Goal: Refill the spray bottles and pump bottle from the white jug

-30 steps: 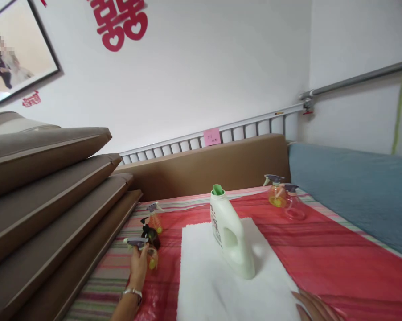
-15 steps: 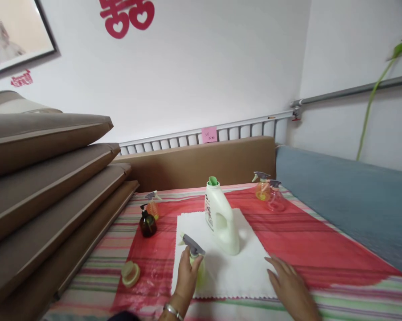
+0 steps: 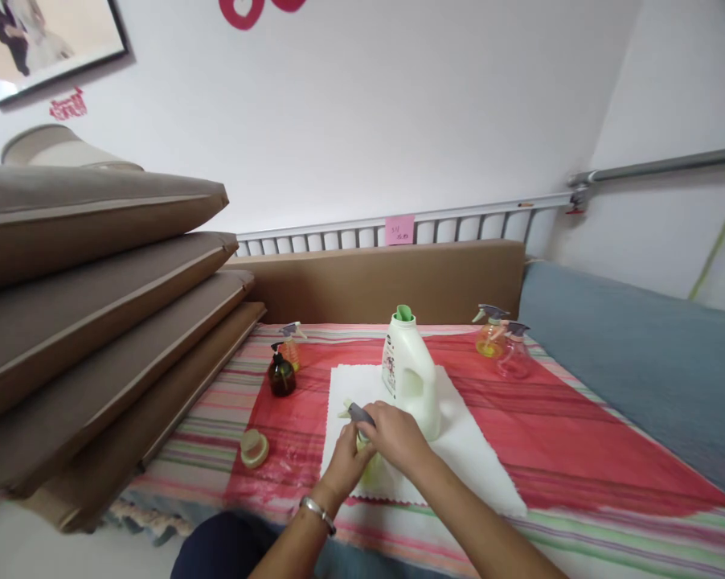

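A small spray bottle (image 3: 370, 476) with a yellow-green body and grey trigger head stands on the white cloth (image 3: 459, 474). My left hand (image 3: 347, 465) is closed around its neck, just under the head. From the right, my right hand (image 3: 395, 434) grips the grey spray head, partly covering it. Right behind the hands rises a large pale-green jug (image 3: 415, 362) with a side handle and a green spout in its uncapped top. A pale round cap (image 3: 254, 448) lies on the red cover, left of the cloth.
On the left stand a dark pump bottle (image 3: 281, 378) and an orange spray bottle (image 3: 291, 354). Yellow (image 3: 489, 342) and pink (image 3: 514, 362) spray bottles sit at the back right. Stacked brown cushions (image 3: 97, 322) border the left side, and a blue cushion (image 3: 633, 362) the right.
My right hand has moved left from the cloth's right edge onto the spray bottle's head. My left hand still holds the bottle. The camera view has shifted a little.
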A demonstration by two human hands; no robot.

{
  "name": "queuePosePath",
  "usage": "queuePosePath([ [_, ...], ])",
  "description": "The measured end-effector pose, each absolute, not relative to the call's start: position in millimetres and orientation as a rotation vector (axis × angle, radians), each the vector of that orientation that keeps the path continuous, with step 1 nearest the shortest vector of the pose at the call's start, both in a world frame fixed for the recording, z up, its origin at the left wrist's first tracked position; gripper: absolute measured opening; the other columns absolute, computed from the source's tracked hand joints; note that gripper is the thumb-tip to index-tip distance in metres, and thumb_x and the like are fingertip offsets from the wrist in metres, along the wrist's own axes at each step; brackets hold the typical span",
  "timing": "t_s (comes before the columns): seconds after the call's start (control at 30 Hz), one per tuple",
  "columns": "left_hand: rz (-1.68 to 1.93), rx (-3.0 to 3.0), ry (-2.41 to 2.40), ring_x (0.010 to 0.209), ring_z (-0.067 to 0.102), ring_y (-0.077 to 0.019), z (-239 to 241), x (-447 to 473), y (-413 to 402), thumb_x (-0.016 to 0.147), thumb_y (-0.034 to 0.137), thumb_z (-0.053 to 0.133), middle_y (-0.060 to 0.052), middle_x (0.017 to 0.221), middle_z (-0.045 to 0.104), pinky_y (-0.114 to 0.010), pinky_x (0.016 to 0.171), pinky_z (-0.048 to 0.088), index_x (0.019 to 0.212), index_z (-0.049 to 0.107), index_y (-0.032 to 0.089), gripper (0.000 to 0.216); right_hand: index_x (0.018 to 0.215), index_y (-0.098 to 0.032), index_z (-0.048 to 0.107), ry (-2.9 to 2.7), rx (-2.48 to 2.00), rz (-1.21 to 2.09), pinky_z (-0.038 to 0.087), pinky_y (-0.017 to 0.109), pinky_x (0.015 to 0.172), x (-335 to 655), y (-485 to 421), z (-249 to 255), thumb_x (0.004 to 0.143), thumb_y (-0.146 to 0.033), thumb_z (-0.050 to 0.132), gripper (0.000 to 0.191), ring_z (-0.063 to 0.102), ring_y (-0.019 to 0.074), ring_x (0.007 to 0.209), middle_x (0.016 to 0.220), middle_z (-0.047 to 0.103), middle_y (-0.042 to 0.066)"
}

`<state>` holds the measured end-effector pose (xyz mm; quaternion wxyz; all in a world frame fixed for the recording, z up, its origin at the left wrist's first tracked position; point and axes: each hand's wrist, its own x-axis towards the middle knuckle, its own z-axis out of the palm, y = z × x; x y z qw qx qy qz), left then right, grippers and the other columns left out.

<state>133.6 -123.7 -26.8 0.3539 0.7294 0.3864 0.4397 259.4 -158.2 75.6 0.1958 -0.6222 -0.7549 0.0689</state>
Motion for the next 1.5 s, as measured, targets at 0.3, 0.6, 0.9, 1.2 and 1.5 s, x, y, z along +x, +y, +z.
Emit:
queuePosePath([
  [0.3,1.215,1.739,1.073,0.104,0.057,-0.0254,-34,142,-120,0.080,0.029,0.054,-0.010,0.104,0.066,-0.038,0.092,0.042,0.103,0.060,0.015,0.028,0.092,-0.015,0.062,-2.163,-2.008,0.167,0.047,0.037,0.076,256,-149,77,0.089,-0.041,0.046,0.031,0.062,0.0172,0.082,0.091,0.067,0.004],
  [0.6,1.233,1.788,1.108,0.091,0.059,-0.0238,-31,142,-121,0.073,0.026,0.058,-0.007,0.091,0.067,-0.036,0.085,0.044,0.089,0.063,0.017,0.019,0.092,-0.015,0.061,-2.180,-2.042,0.109,0.049,0.037,0.075,255,-151,75,0.090,-0.038,0.047,0.027,0.063,0.0170,0.082,0.090,0.067,0.004],
  [0.9,1.270,1.718,1.268,0.097,0.052,-0.0269,-38,155,-130,0.072,0.021,0.055,-0.012,0.097,0.062,-0.043,0.090,0.037,0.096,0.058,0.014,0.025,0.094,-0.015,0.061,-2.113,-2.077,0.139,0.048,0.037,0.075,251,-150,74,0.090,-0.038,0.045,0.028,0.063,0.0176,0.082,0.091,0.067,0.005],
  [1.2,1.043,1.706,0.857,0.090,0.057,-0.0224,-19,135,-114,0.071,0.025,0.062,-0.005,0.094,0.069,-0.033,0.088,0.042,0.091,0.066,0.016,0.022,0.083,-0.015,0.063,-1.966,-2.013,0.300,0.044,0.039,0.075,250,-149,72,0.083,-0.031,0.051,0.021,0.063,0.0234,0.083,0.088,0.068,0.010],
  [1.5,1.120,1.504,0.728,0.106,0.055,-0.0265,-26,123,-116,0.072,0.030,0.064,-0.006,0.105,0.068,-0.038,0.097,0.036,0.105,0.064,0.018,0.035,0.117,-0.016,0.053,-1.584,-1.633,0.872,0.044,0.035,0.083,285,-156,14,0.078,-0.039,0.050,0.046,0.061,0.0237,0.096,0.104,0.065,0.010],
])
